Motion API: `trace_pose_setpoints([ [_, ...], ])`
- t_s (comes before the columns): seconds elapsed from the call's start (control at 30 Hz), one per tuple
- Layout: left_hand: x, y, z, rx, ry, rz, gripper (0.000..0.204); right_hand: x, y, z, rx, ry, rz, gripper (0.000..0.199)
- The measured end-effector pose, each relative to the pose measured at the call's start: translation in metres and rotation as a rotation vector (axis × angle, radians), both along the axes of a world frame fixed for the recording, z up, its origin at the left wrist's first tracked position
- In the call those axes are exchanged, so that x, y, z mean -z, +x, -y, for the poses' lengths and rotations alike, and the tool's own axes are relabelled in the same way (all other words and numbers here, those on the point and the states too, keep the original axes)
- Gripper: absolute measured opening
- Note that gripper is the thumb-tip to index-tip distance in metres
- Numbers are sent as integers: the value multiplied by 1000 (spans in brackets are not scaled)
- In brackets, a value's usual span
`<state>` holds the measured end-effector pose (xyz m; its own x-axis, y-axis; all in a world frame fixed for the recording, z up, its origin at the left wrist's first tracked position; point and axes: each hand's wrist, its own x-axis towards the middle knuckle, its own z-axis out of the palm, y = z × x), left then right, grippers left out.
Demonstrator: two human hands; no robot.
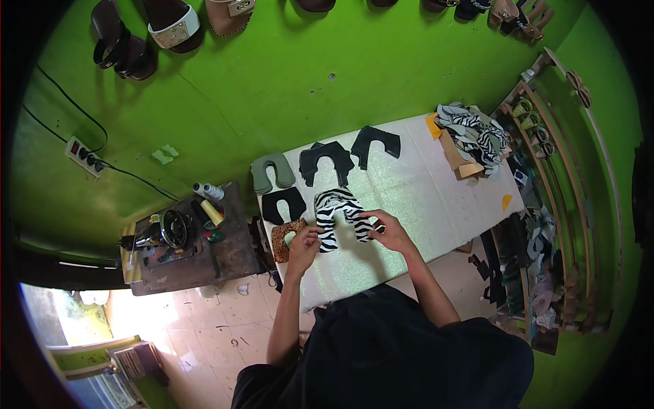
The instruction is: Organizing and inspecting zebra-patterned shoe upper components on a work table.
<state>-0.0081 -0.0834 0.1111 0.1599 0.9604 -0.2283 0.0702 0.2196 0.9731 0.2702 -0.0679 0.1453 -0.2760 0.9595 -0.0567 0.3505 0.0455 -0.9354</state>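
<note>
A U-shaped zebra-print sandal upper piece (pixel 338 200) is held over the pale table, its curve away from me and its two legs toward me. My left hand (pixel 304 249) pinches the edge of its left leg, fingers closed. The right leg's outer edge is between the thumb and fingers of my right hand (pixel 393 234). Beside my left hand lies a leopard-print piece (pixel 278 243), partly covered by that hand. Beyond are a black piece (pixel 293 202), grey-green pieces (pixel 259 179), a stack of black pieces (pixel 315 159) and another black stack (pixel 390 140).
A heap of scraps (pixel 470 133) lies at the far right of the table (pixel 422 204). At left, a dark workbench (pixel 238 238) carries thread spools (pixel 212 191) and a sewing machine (pixel 153 235). Sandals (pixel 176 27) hang on the green wall; a wooden rack (pixel 555 177) stands right.
</note>
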Motion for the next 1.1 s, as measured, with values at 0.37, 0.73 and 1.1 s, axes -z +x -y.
trace_pose_setpoints([
  [0.37, 12, -8, -54, -2, 70, -177, 34, 10, -16, -55, 44, -55, 38, 52],
  [0.73, 62, 8, -87, -63, 108, -318, 33, 60, -17, -93, 28, -141, 97, 64],
  [1.1, 101, 12, -97, -98, -3, -353, 32, 119, -17, -101, 41, -166, 113, 59],
])
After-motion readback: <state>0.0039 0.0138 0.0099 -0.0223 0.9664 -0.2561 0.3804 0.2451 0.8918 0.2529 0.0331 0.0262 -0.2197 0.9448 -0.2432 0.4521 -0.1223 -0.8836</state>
